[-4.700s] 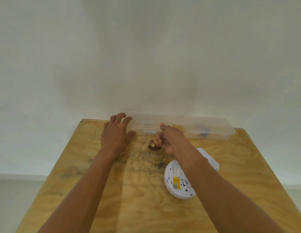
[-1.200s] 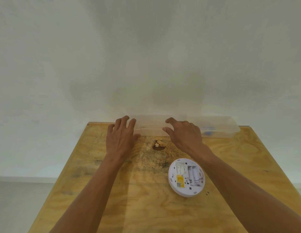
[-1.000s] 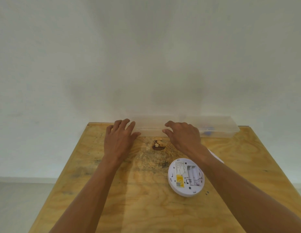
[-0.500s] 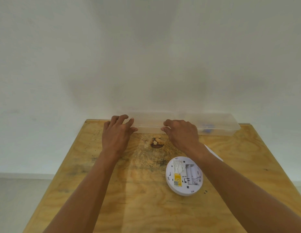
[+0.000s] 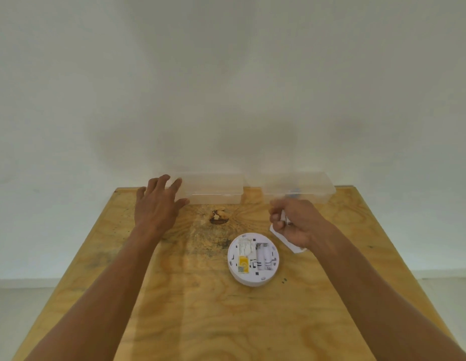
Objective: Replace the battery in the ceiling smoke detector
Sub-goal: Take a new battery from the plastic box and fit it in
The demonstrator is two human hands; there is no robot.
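Observation:
The white round smoke detector (image 5: 252, 259) lies back-up on the wooden table (image 5: 200, 308), its battery bay uncovered, with pale cylinders inside and a yellow label beside it. A white cover piece (image 5: 285, 242) lies just right of it, partly under my right hand. My right hand (image 5: 294, 222) hovers above that piece, fingers curled around a small pale object that is blurred, perhaps a battery. My left hand (image 5: 159, 201) rests with spread fingers against the left end of a clear plastic box (image 5: 216, 194).
A second clear plastic box (image 5: 302, 186) with something blue inside stands at the back right, against the white wall. A dark knot hole (image 5: 219, 218) marks the table between my hands. The table's edges run close on both sides.
My right hand has left the left clear box, moved right and toward me, and curled shut on a small pale object. My left hand stays at the box's left end.

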